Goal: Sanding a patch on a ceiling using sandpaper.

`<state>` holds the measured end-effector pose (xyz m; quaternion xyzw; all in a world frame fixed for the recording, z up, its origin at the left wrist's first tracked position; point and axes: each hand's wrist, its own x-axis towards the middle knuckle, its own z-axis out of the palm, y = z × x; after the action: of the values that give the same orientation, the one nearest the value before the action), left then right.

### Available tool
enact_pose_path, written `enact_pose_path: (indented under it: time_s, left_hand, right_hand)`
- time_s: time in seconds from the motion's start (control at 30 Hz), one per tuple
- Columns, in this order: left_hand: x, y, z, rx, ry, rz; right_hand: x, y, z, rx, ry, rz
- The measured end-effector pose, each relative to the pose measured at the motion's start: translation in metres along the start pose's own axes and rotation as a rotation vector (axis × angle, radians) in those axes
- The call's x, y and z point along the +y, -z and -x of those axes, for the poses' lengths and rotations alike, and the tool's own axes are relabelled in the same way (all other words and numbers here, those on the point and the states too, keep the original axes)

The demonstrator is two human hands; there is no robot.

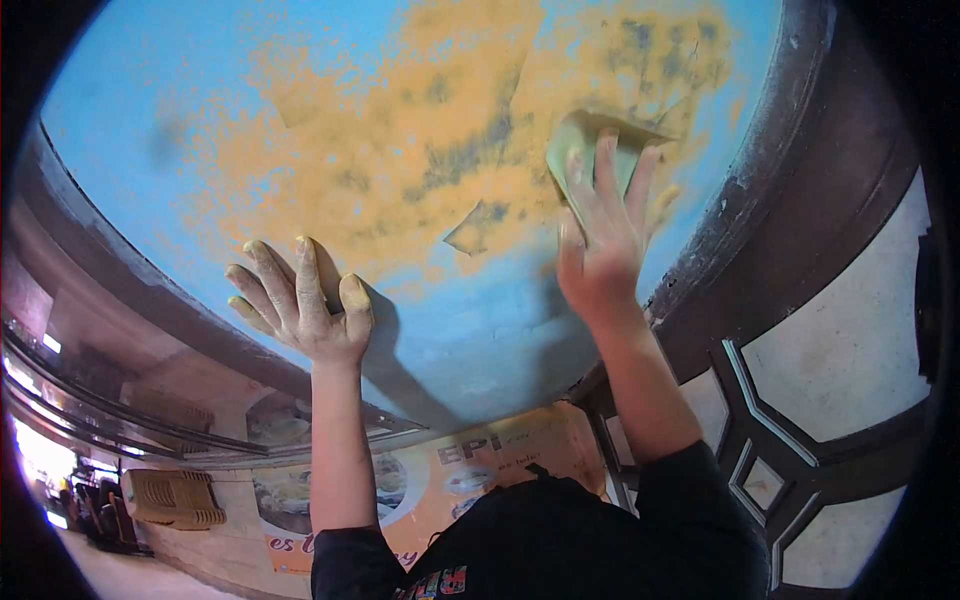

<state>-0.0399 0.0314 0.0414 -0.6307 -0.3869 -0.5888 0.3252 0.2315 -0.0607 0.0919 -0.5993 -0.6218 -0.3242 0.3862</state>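
Sandpaper (pixel 585 132), or something a lot like it, is seen in the head view: a greenish, bent sheet up in the right part of a painted surface (pixel 505 345). It's pinned there under the right hand (pixel 606 220). That's probably done so pressure gets spread across the sheet instead of landing on one spot, and the overhead reach likely makes flat fingers easier than a fist.

As for the right grip, the fingers are fanned out and pretty much straight, not curled, with the sheet held between them and the surface. The thumb is set lower, near the sheet's bottom edge; whether the sheet is also pinched can't be told, since things are a bit blurred there.

The left hand (pixel 315 318) is spread wide with nothing grasped, fingertips dusted yellow. It's apparently rested on the surface near the dark border (pixel 180 300), maybe for balance. An orange patch (pixel 370 130) is spread above it, and a diamond-shaped flaked spot (pixel 475 230) is found between the two hands.
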Motion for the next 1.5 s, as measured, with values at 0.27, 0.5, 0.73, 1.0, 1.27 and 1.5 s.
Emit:
enact_pose_path:
  time_s: [0.27,0.5,0.73,1.0,1.27,1.5]
  left_hand:
    - [0.010,-0.003,-0.001,0.008,0.006,0.007]
    - [0.015,-0.008,0.000,0.010,-0.013,0.017]
    - [0.018,-0.007,0.002,-0.004,-0.004,-0.003]
    - [0.020,-0.002,-0.005,-0.013,-0.006,-0.005]
    - [0.016,0.000,-0.010,0.007,-0.044,-0.027]
    - [0.014,-0.004,-0.009,0.017,-0.017,-0.015]
  right_hand:
    - [0.041,0.007,-0.036,0.268,0.057,-0.057]
    - [0.060,-0.027,0.066,0.018,0.021,-0.118]
    - [0.083,0.014,-0.032,0.208,0.037,-0.171]
    - [0.107,0.004,0.037,0.083,0.007,-0.090]
    - [0.099,0.039,-0.032,0.096,0.090,-0.017]
    - [0.062,0.036,-0.067,0.145,0.091,0.002]
